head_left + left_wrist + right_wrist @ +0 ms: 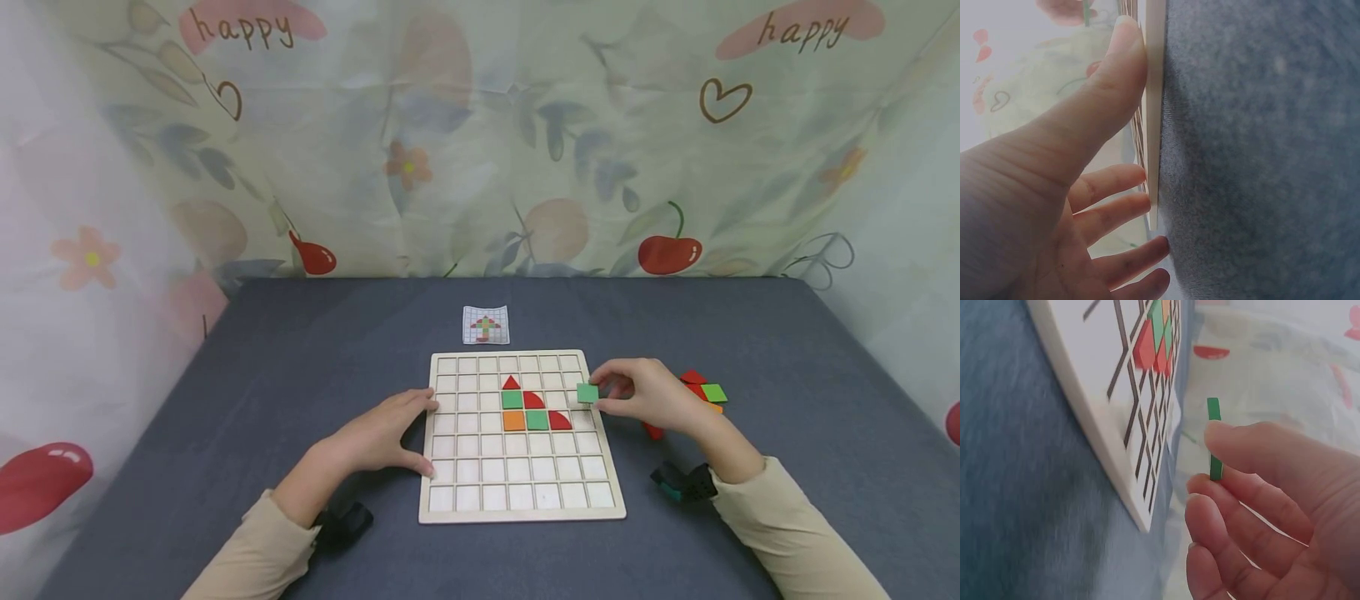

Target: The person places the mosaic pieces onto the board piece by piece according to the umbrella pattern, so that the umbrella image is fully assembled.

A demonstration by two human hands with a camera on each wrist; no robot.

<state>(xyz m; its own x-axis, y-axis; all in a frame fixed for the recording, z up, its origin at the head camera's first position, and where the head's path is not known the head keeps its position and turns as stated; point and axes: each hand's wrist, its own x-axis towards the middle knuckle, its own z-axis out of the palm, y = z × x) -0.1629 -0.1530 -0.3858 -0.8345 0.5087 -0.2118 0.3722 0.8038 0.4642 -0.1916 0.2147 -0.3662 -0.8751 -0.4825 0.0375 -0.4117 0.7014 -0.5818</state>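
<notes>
A white board with a grid of square recesses (480, 471) lies on the table. Set in its cells are a red triangle (511, 383), green squares, an orange square (513, 421) and two red quarter-circle tiles (559, 420). My right hand (648, 396) pinches a green square tile (587, 393) between thumb and fingers over the board's right edge; in the right wrist view that tile (1215, 465) is seen edge-on, raised off the board. With fingers spread, my left hand (382, 433) touches the board's left edge; its thumb (1125, 56) lies along the rim in the left wrist view.
Behind the board lies a small pattern card (486, 325) printed with a coloured figure on a grid. A loose pile of red, green and orange tiles (693, 377) sits to the right, partly behind my right hand. The dark grey tabletop (337, 333) ends at a printed curtain.
</notes>
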